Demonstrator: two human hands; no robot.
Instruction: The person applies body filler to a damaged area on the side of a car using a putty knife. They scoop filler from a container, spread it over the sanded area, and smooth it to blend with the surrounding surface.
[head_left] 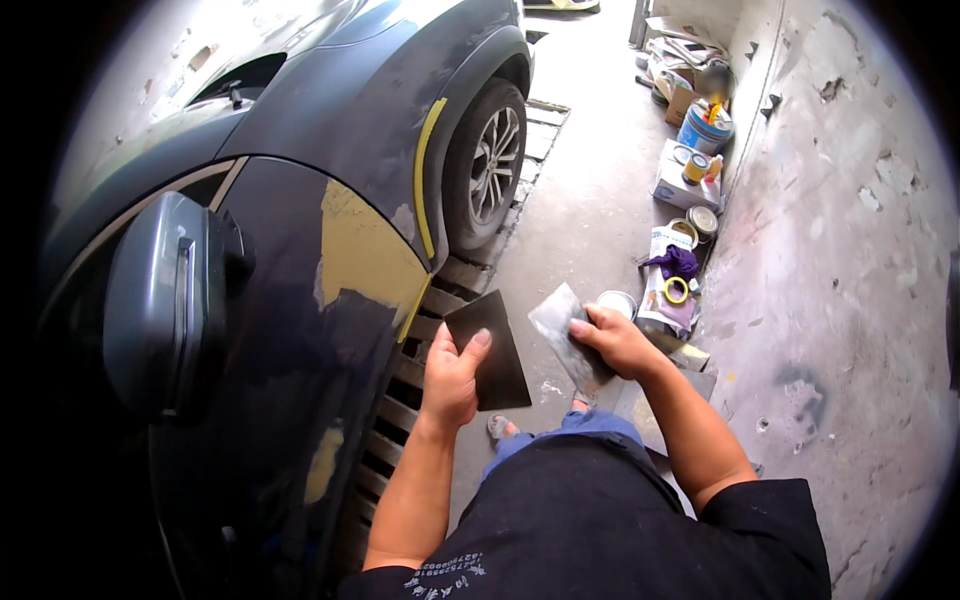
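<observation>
My left hand (455, 377) grips a thin, dark, square-cornered plate (492, 352) by its left edge, thumb on top. My right hand (612, 342) is closed on a flat plate smeared whitish grey (566, 330), its thumb pressed on the face. The two plates are held apart, in front of my body. To the left stands a dark car, its front door (275, 270) bearing a tan filler patch (360, 248) near the wheel arch. A smaller tan patch (323, 465) lies lower on the door. Yellow tape (427, 180) runs along the arch.
The car's side mirror (165, 305) juts out at left, with the front wheel (490, 160) ahead. Along the worn right wall (830, 220) stand a blue bucket (705, 130), several cans, a purple cloth (676, 262) and a yellow tape roll (677, 291). A floor grating (405, 395) runs beside the car.
</observation>
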